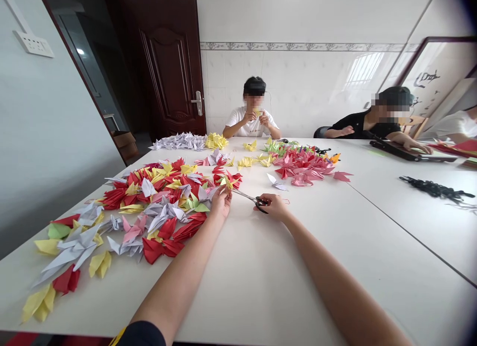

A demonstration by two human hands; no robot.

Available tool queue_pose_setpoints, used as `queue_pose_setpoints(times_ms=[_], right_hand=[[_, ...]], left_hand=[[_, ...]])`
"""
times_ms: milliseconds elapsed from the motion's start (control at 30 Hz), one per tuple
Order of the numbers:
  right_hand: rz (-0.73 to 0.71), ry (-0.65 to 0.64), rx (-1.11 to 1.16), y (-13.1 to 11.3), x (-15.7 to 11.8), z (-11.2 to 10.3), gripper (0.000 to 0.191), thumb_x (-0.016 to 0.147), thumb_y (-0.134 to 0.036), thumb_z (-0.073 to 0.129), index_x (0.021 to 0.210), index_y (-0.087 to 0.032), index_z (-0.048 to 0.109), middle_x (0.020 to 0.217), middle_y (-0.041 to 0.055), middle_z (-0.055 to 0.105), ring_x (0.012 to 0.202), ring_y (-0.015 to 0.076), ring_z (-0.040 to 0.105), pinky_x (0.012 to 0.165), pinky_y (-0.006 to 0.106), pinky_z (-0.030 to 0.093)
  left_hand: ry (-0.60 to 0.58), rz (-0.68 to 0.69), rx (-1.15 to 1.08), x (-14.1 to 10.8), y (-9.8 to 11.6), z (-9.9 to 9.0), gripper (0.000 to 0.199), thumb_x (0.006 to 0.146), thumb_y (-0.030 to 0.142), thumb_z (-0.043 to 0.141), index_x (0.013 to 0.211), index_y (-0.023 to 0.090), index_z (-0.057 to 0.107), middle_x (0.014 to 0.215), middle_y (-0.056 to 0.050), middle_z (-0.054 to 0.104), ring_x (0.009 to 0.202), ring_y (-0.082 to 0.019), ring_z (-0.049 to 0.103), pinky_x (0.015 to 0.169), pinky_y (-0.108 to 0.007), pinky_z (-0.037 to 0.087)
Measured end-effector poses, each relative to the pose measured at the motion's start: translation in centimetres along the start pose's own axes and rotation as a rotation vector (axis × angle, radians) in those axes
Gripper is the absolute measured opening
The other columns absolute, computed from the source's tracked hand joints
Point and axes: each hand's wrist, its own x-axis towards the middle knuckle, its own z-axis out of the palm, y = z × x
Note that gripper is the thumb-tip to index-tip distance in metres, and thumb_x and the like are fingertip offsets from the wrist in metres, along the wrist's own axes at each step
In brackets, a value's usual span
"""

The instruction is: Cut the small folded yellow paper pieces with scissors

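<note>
Already, dozens of folded origami cranes (156,207) lie in loose heaps across the white table (261,271), while nothing shows how many more are to come. The left hand (220,203) sits just left of the steel scissors (244,195), its thumb and fingers pinched together on a small yellow paper crane (226,183), held up just off the table at the tips of the scissors' blades. Whether any thread runs through that crane is too small to tell. The right hand (274,207) curls around the black handles of the scissors, whose blades point left and look nearly closed. Left of the scissors spreads the largest heap, a mix of red, yellow, lavender, pink and green cranes. Farther off beyond the scissors are a lavender heap (179,142), a smaller yellow heap (216,141), and a red-and-pink heap (301,168), with a lone lavender crane (276,183) nearer by. Right of the scissors, a tangle of black cords (434,188) lies on the table. Straight ahead of them, a seated co-worker (251,122) holds a small yellow piece up with both hands, and to the right, another co-worker (365,125) rests a hand on a dark flat case (406,151).
</note>
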Motion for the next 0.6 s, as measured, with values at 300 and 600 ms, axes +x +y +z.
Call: queue_pose_setpoints(times_ms=[300,600], right_hand=[[0.048,0.075,-0.077,-0.02,0.07,-0.08,0.033,0.062,-0.052,0.075,0.072,-0.022,0.068,0.063,-0.0003,0.062,0.059,0.016,0.05,0.05,0.025,0.029],[-0.005,0.241,-0.058,-0.47,-0.46,0.02,0.025,0.07,-0.047,0.068,0.077,-0.023,0.067,0.067,0.0023,0.067,0.062,0.0187,0.052,0.055,0.027,0.034]], left_hand=[[-0.031,-0.02,0.027,-0.31,0.16,0.02,0.028,0.067,0.001,0.069,0.089,0.018,0.063,0.085,0.0,0.07,0.071,-0.007,0.066,0.065,-0.018,0.048],[-0.013,-0.044,0.013,-0.32,0.25,0.02,0.02,0.077,0.027,0.074,0.092,0.019,0.062,0.079,-0.001,0.067,0.071,-0.011,0.067,0.062,-0.021,0.049]])
